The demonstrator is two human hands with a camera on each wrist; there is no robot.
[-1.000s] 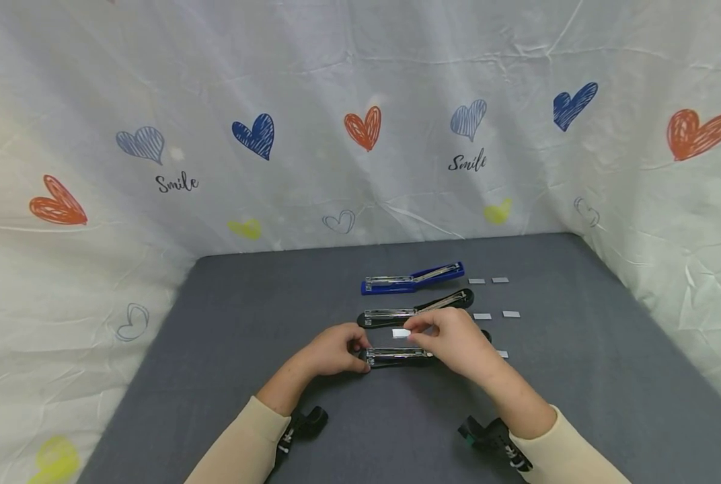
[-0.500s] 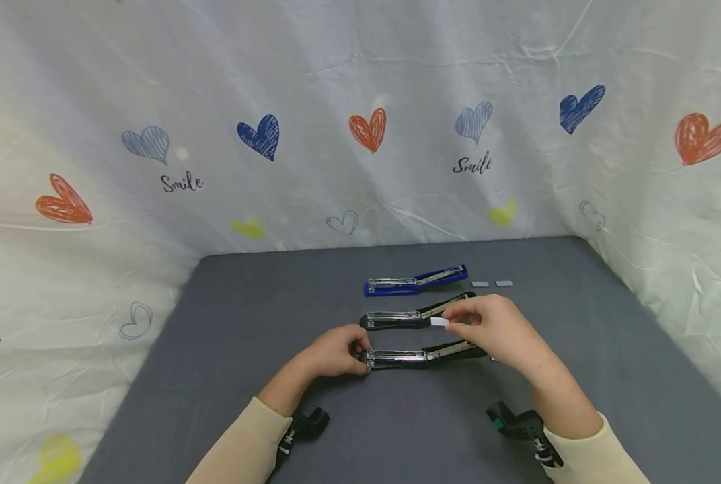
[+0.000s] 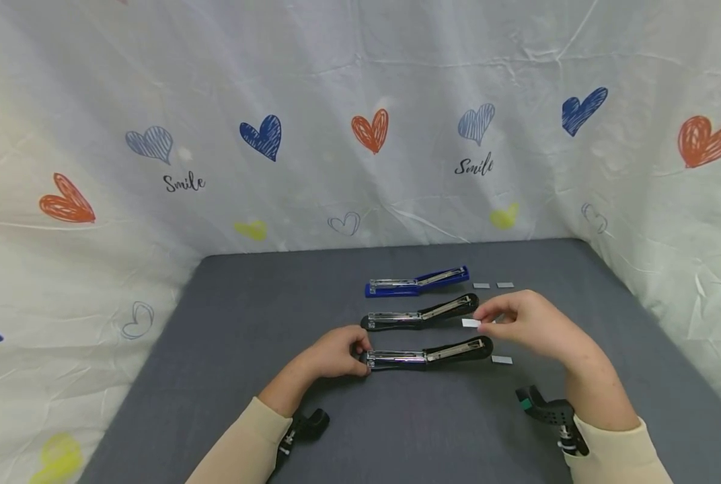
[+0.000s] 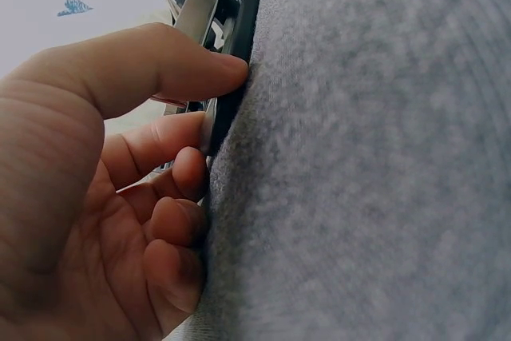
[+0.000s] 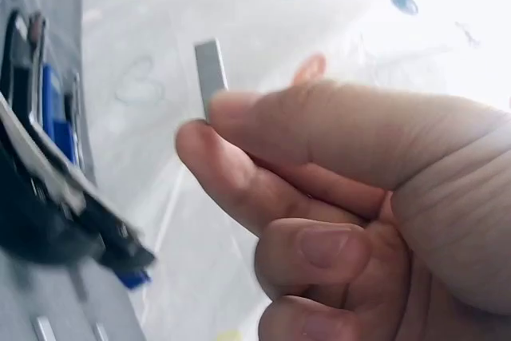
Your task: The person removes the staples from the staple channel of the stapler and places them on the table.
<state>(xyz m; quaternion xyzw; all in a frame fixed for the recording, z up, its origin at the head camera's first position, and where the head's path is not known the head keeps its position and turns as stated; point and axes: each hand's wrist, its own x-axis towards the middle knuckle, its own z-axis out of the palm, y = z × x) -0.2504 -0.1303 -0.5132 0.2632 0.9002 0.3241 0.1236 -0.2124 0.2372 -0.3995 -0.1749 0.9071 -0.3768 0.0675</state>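
Note:
My left hand pinches the left end of the nearest black stapler, which lies opened out flat. In the left wrist view its thumb and index finger grip the black base. Over to the right, my right hand pinches a small strip of staples between thumb and index finger. In the right wrist view this silver strip sticks up past the fingertips. It is above the table, between the right ends of the two black staplers. Another opened black stapler lies just beyond the gripped one.
An opened blue stapler lies farthest back. Two staple strips, one nearer and one farther right, lie beside it. One more strip lies right of the front stapler. A patterned white curtain borders the grey table.
My right hand has moved right with the staple strip, from above the front stapler to past its right end, uncovering that end. My left hand stays on the stapler.

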